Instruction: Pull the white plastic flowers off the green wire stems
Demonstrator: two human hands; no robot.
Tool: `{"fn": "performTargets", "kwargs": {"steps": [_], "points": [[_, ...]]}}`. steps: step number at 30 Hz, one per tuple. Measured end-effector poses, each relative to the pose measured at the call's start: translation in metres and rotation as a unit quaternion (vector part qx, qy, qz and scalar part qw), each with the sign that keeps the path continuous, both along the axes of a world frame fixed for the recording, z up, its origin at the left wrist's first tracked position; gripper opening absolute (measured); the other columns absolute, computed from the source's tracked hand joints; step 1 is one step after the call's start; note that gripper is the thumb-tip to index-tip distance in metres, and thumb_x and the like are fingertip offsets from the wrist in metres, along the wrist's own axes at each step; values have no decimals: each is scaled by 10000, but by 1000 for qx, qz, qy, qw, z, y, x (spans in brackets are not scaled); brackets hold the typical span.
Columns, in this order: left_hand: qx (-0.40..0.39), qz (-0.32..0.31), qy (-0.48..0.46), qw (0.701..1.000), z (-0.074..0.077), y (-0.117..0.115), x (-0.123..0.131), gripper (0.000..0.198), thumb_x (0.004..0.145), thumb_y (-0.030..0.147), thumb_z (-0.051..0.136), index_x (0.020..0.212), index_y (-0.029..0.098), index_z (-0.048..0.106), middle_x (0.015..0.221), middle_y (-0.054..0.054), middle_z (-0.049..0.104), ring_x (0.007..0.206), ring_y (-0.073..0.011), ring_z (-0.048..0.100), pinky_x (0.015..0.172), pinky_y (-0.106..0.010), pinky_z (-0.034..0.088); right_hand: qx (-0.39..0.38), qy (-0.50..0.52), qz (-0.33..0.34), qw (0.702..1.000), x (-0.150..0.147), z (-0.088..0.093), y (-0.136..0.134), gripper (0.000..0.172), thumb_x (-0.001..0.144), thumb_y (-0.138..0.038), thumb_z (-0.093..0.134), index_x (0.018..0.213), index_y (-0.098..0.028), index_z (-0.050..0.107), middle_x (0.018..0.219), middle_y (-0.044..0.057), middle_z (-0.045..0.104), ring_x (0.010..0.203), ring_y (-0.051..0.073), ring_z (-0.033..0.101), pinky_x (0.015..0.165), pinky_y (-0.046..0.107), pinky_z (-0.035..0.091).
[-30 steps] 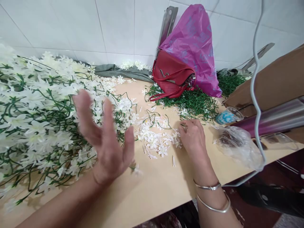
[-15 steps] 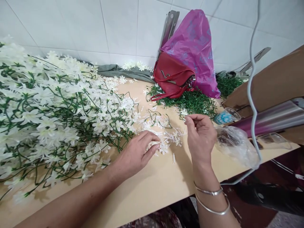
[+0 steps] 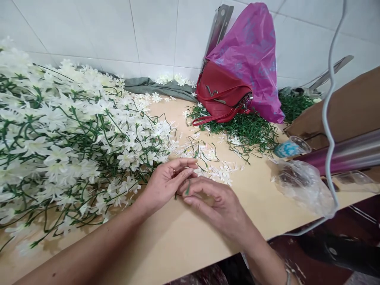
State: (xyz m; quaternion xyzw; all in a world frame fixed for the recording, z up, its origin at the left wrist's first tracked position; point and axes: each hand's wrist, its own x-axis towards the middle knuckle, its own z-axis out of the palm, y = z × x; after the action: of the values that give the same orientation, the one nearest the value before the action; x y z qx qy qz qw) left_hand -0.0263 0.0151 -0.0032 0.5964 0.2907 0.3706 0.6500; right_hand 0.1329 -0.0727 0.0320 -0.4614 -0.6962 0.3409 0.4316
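Observation:
My left hand (image 3: 162,184) is closed, its thumb and fingers bent together; what they hold, if anything, is hidden. Touching or almost touching it is my right hand (image 3: 218,204), which pinches a thin green artificial flower stem (image 3: 187,187). Most of that stem is covered by the fingers. Just beyond the hands lie loose white petals and thin white stamen pieces (image 3: 221,172) on the table. A large heap of white artificial flowers (image 3: 59,154) on green stems fills the left side.
A red handbag (image 3: 222,93) rests on a pile of green stems (image 3: 252,130), against a purple plastic bag (image 3: 261,67). To the right are a cup with blue pattern (image 3: 289,147), a clear plastic bag (image 3: 305,186) and a hanging white cable (image 3: 326,114).
My right hand has come left and down to meet my left hand, a green stem now showing in its fingers. The left hand has stayed nearly in place. The view has shifted slightly.

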Motion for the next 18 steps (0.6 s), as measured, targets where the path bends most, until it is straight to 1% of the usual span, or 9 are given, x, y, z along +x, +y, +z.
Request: {"fn": "performTargets", "kwargs": {"steps": [1, 2, 4, 5, 7, 9, 11, 14, 18], "points": [[4, 13, 0, 1000, 0, 1, 0, 269, 947, 316, 676, 1174, 184, 734, 1078, -81, 759, 897, -160, 727, 807, -274, 596, -12, -2, -4, 1000, 9, 4, 4, 61, 951, -204, 672, 907, -234, 701, 896, 6, 747, 852, 161, 690, 790, 312, 529], [11, 28, 0, 1000, 0, 1, 0, 269, 951, 307, 668, 1181, 187, 741, 1057, -75, 760, 899, -154, 721, 827, -274, 593, -23, -11, -30, 999, 19, 7, 9, 55, 944, -231, 680, 898, -230, 708, 881, 8, 747, 829, 164, 686, 782, 312, 529], [31, 54, 8, 998, 0, 1, 0, 275, 968, 293, 635, 1198, 195, 750, 1025, -66, 751, 898, -145, 708, 854, -276, 585, -33, -59, -121, 990, 41, 9, 25, 101, 919, -284, 695, 844, -216, 705, 790, 5, 717, 732, 163, 643, 705, 301, 502], [44, 63, 18, 997, 0, 1, -1, 279, 979, 288, 613, 1203, 200, 754, 1019, -65, 740, 890, -142, 699, 845, -275, 584, -34, -95, -166, 981, 51, 7, 34, 104, 906, -272, 686, 824, -210, 699, 771, 8, 708, 708, 164, 627, 691, 303, 485], [69, 79, 44, 993, 0, 1, -3, 286, 992, 287, 576, 1198, 210, 759, 1045, -72, 713, 882, -146, 685, 777, -265, 584, -28, -183, -246, 951, 67, 2, 52, 25, 862, -214, 684, 860, -210, 709, 767, 7, 695, 698, 173, 612, 690, 311, 451], [94, 88, 74, 989, -1, 0, -6, 297, 1003, 300, 549, 1202, 217, 754, 1068, -78, 684, 877, -156, 674, 680, -247, 570, -48, -276, -266, 923, 76, -5, 68, 75, 812, -171, 704, 871, -217, 710, 768, 7, 685, 686, 181, 597, 669, 311, 415], [124, 98, 100, 982, -1, 1, -9, 301, 1012, 302, 527, 1197, 211, 746, 1044, -75, 665, 861, -156, 662, 654, -242, 554, -57, -333, -268, 902, 80, -11, 78, 74, 813, -148, 681, 790, -218, 685, 749, 11, 670, 673, 186, 584, 658, 314, 389], [150, 118, 129, 973, 0, 3, -11, 304, 1025, 296, 490, 1176, 189, 731, 990, -69, 639, 834, -155, 640, 660, -246, 540, -18, -344, -298, 890, 85, -18, 84, 134, 844, -148, 630, 730, -214, 651, 818, 42, 670, 724, 206, 597, 699, 335, 402], [135, 125, 180, 966, 5, 1, -10, 337, 1044, 318, 436, 1202, 183, 703, 969, -63, 594, 722, -142, 583, 553, -241, 471, 74, -288, -377, 877, 100, -30, 85, 104, 872, -194, 594, 800, -208, 668, 923, 79, 653, 795, 234, 601, 762, 367, 443]]}}
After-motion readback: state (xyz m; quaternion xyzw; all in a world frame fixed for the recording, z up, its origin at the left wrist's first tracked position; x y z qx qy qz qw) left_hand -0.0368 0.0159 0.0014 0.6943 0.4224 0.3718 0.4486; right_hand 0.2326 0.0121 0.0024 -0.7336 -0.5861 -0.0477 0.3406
